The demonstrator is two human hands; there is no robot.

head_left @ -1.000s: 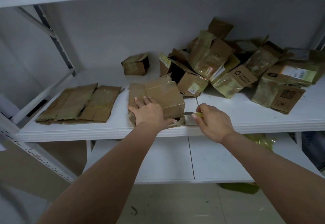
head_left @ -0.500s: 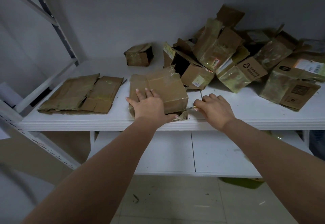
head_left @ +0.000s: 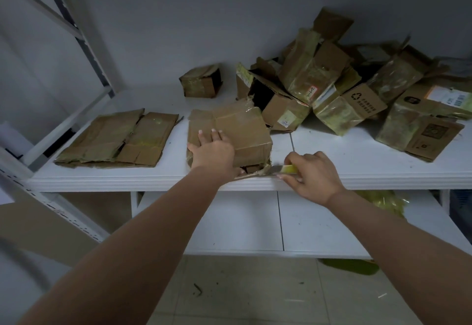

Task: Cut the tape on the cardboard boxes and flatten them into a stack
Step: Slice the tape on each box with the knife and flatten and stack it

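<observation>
Far left on the white shelf [head_left: 357,169]: flattened boxes [head_left: 117,140] lying as a low stack, well apart from the work; exact count impossible to read from overlapping edges, apparently 2 or more.

Centre, at the shelf's front edge: the box being cut [head_left: 237,133], pinned from above by the left hand [head_left: 212,151], fingers straight and spread flat across the lid, nothing gripped. Risk here: thumb side sitting near the taped lower corner, directly along the line of the cut; a slip through soft tape could send the blade toward that hand. Box also overhanging the edge slightly, so uneven pressure could tip it off.

Just right: right hand [head_left: 314,176], fingers curled round a yellow-handled cutter [head_left: 287,169], tip meeting the loose tape at the box's near right corner. Blade itself blurred, exposed length unclear. Tape possibly bunching instead of parting, tearing cardboard.

Further right: heap of uncut boxes [head_left: 357,89], leaning on one another, count unclear, right end cut off by the frame. Small lone box [head_left: 201,82] behind, by the wall. Lower shelf contents mostly hidden.
</observation>
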